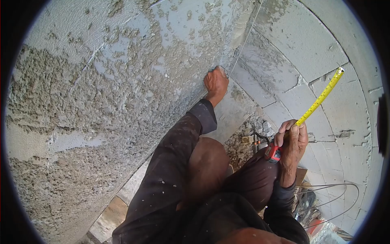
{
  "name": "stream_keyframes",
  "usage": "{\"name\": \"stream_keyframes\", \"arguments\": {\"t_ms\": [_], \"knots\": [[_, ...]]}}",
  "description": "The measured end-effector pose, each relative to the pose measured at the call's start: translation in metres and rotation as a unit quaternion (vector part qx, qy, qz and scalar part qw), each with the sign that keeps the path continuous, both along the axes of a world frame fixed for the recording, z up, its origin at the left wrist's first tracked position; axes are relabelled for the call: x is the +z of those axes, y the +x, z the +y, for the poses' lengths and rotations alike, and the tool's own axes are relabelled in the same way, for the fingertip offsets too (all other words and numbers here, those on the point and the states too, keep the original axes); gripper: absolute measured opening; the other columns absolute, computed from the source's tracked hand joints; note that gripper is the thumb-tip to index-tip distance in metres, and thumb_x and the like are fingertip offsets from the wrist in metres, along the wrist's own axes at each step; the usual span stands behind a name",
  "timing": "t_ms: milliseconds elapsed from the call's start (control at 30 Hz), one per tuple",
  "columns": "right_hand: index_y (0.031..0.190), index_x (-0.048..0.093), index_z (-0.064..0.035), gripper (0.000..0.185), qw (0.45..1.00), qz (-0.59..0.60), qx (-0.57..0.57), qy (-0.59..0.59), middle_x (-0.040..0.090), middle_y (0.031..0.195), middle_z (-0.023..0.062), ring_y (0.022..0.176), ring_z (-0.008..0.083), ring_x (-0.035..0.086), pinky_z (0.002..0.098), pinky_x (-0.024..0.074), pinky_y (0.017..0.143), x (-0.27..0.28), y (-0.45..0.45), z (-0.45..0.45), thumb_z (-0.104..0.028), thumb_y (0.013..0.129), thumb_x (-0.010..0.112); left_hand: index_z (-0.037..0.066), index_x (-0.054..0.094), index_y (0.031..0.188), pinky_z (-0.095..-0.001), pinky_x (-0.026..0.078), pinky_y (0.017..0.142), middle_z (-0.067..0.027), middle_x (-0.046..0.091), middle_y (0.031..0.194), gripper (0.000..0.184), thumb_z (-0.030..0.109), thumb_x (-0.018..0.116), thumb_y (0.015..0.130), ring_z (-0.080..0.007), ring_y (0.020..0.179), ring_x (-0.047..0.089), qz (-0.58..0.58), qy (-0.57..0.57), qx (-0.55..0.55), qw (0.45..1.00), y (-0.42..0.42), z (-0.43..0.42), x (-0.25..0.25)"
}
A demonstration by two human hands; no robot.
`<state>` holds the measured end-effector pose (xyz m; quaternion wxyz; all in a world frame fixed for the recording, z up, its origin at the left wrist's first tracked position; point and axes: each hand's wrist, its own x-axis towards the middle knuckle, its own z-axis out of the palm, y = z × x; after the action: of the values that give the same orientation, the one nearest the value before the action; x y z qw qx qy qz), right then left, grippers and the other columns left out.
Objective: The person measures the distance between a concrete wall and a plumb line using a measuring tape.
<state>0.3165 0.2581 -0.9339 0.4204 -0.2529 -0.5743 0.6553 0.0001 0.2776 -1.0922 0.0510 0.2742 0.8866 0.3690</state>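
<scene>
My left hand point(216, 84) is closed against the mortar-smeared wall point(122, 93), beside a thin line point(247, 36) running up the corner; whatever its fingers pinch is too small to make out. In my right hand point(293, 140) is a tape measure, its red and black case point(273, 153) hanging below the fingers. The yellow blade point(321, 99) sticks out from between thumb and fingers, slanting up to the right, with its metal hook at the free end in front of the grey block wall point(321, 49).
Rubble point(239, 150) and small debris lie on the floor between the walls. A looped wire or cable point(351, 185) curves at the lower right, near a reddish object point(315, 227). Boards point(109, 219) lie at the lower left by the wall's foot.
</scene>
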Motion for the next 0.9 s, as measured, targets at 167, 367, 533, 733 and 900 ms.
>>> {"name": "stream_keyframes", "arguments": {"t_ms": [167, 367, 533, 733, 900], "knots": [[0.110, 0.057, -0.0032, 0.024, 1.000, -0.002, -0.002, 0.003, 0.065, 0.097, 0.0112, 0.059, 0.0113, 0.056, 0.0285, 0.0514, 0.055, 0.001, -0.001, -0.001, -0.026, 0.118, 0.056, 0.004, 0.080, 0.106, -0.0595, 0.059, 0.086, -0.0286, 0.078, 0.096, 0.023, 0.025, 0.074, 0.100, -0.0492, 0.094, 0.077, 0.010, -0.009, -0.009, 1.000, -0.001, -0.001, -0.003], [0.108, 0.057, -0.0038, 0.026, 1.000, 0.004, -0.006, -0.008, 0.065, 0.093, 0.0089, 0.061, 0.0131, 0.060, 0.0323, 0.0568, 0.062, -0.002, -0.002, 0.001, -0.027, 0.119, 0.054, 0.006, 0.079, 0.106, -0.0587, 0.059, 0.088, -0.0257, 0.079, 0.098, 0.019, 0.022, 0.071, 0.101, -0.0507, 0.098, 0.075, -0.004, -0.006, -0.026, 1.000, -0.003, -0.010, 0.000], [0.105, 0.056, -0.0041, 0.029, 0.998, 0.017, 0.013, 0.053, 0.060, 0.085, 0.0058, 0.071, 0.0191, 0.067, 0.0422, 0.0609, 0.079, -0.002, -0.008, -0.001, -0.029, 0.120, 0.051, 0.005, 0.078, 0.114, -0.0593, 0.058, 0.089, -0.0248, 0.079, 0.104, 0.019, 0.010, 0.067, 0.099, -0.0526, 0.100, 0.074, 0.047, 0.053, -0.084, 0.994, -0.005, -0.035, -0.002], [0.107, 0.058, -0.0063, 0.027, 0.990, -0.109, 0.045, 0.083, 0.061, 0.080, 0.0014, 0.067, 0.0106, 0.061, 0.0280, 0.0540, 0.064, 0.005, -0.010, -0.010, -0.028, 0.120, 0.048, 0.004, 0.069, 0.146, -0.0285, 0.054, 0.069, -0.0073, 0.073, 0.115, 0.055, 0.012, 0.083, 0.094, -0.0114, 0.075, 0.065, -0.198, 0.132, -0.329, 0.914, 0.045, -0.113, 0.118], [0.103, 0.060, -0.0055, 0.028, 0.923, -0.155, 0.069, 0.346, 0.058, 0.080, 0.0174, 0.070, 0.0395, 0.062, 0.0486, 0.0470, 0.065, 0.001, -0.029, -0.022, -0.030, 0.114, 0.056, -0.006, 0.071, 0.135, -0.0259, 0.049, 0.060, -0.0062, 0.065, 0.091, 0.038, 0.016, 0.074, 0.105, -0.0098, 0.071, 0.061, -0.155, 0.243, -0.442, 0.850, 0.082, -0.159, 0.189]]}}
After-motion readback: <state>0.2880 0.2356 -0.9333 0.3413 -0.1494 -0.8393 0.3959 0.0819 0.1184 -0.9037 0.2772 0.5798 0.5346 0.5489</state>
